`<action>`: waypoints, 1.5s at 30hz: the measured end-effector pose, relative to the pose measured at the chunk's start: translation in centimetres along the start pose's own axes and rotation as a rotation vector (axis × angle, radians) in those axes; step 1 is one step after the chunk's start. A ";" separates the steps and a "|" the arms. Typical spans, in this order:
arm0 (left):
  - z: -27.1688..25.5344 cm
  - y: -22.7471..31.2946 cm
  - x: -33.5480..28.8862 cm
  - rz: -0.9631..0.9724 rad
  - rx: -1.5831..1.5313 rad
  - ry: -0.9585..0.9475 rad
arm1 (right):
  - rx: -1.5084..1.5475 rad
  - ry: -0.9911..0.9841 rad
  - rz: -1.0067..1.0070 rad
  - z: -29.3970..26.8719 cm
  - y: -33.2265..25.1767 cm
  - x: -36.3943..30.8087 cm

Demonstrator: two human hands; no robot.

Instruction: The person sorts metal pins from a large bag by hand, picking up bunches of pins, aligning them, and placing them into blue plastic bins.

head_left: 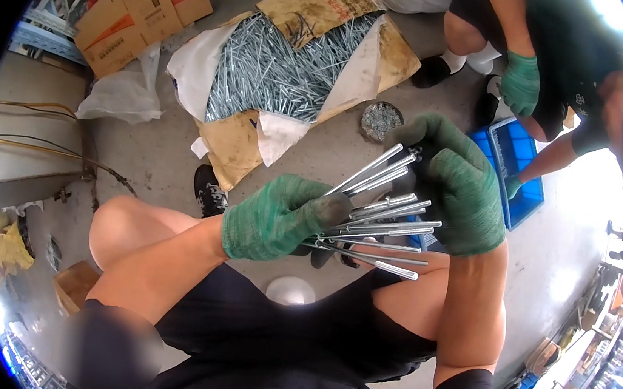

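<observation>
A fanned bunch of long, thin silvery metal bolts is gripped in my left hand, which wears a green glove with dark fingertips. Their thicker ends point right and upward. My right hand, gloved the same way, is curled beside those ends. Its thumb and fingers close near the uppermost tips, around a tiny metal part too small to name. Ahead on the floor, an opened sack of brown and white paper holds a large heap of similar bolts.
A round dish of small metal parts stands right of the sack. Farther right, a co-worker's gloved hand hangs above a blue crate, with the other hand inside it. Cardboard boxes and clear plastic lie at far left.
</observation>
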State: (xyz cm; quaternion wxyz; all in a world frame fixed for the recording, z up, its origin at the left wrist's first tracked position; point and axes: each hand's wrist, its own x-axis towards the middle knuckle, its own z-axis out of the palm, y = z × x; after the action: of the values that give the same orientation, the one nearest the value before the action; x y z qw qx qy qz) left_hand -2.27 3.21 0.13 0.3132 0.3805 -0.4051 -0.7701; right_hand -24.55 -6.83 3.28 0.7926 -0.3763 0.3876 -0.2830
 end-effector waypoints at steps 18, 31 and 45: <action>-0.2 -0.1 0.1 -0.056 -0.006 0.041 | -0.248 0.012 -0.118 0.0 -0.6 -0.4; -0.5 0.0 0.0 -0.028 -0.050 0.018 | -0.138 -0.112 -0.193 -0.6 0.5 -0.4; -0.7 0.5 0.0 -0.063 -0.008 -0.014 | -0.114 -0.205 -0.275 -0.6 1.2 -0.3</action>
State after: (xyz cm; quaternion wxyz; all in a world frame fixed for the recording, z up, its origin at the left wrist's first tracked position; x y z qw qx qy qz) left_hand -1.59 2.74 0.31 0.2875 0.3866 -0.3919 -0.7838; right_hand -25.03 -6.17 2.19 0.7590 -0.4970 0.2651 -0.3267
